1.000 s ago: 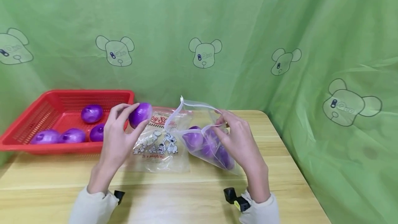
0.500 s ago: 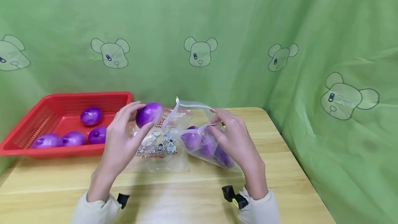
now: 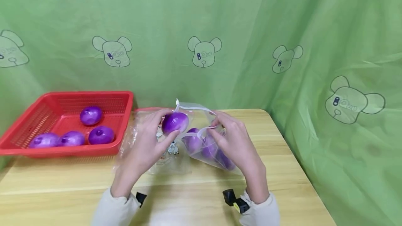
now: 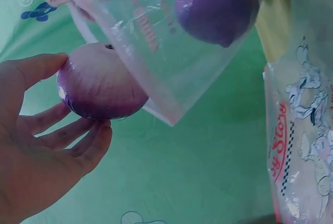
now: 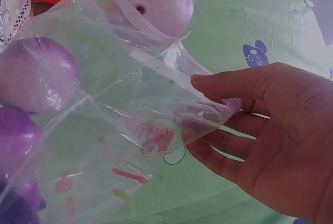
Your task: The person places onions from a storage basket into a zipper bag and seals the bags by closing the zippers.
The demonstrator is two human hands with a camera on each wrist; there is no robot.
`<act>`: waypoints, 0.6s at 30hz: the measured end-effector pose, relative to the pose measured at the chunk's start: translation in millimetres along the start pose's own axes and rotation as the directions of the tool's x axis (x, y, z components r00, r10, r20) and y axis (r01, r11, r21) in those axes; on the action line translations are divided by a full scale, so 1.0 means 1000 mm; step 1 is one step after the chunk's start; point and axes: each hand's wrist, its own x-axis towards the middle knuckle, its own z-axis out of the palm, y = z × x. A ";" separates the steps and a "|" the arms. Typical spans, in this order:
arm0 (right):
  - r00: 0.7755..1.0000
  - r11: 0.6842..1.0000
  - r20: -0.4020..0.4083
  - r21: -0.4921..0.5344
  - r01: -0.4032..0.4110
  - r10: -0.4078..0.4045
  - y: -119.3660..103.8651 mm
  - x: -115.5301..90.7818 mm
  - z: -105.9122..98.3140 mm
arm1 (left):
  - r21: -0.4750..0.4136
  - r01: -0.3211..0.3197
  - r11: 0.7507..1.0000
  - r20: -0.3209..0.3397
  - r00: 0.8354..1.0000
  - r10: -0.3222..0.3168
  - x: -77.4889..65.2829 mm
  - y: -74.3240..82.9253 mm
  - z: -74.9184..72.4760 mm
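Note:
My left hand holds a purple onion between thumb and fingers, right at the mouth of a clear zip bag. In the left wrist view the bag's edge overlaps one side of that onion. My right hand pinches the bag's rim on its right side, and the mouth gapes wide. Several purple onions lie inside the bag, low down, showing through the plastic. The right wrist view has the thumb against the plastic, with the other fingers partly behind it.
A red plastic basket at the left holds several more purple onions. Another clear bag, with printed cartoon figures, lies flat on the wooden table beneath my left hand. A green curtain hangs behind and at the right.
My left hand has carried the onion rightward from beside the basket to the bag's mouth. My right hand keeps its grip on the rim, nearly in place.

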 end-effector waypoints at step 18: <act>0.997 0.996 0.026 0.051 0.076 -0.077 -0.002 0.003 0.004 | 0.032 -0.020 0.999 0.012 1.000 0.020 -0.004 -0.006 0.024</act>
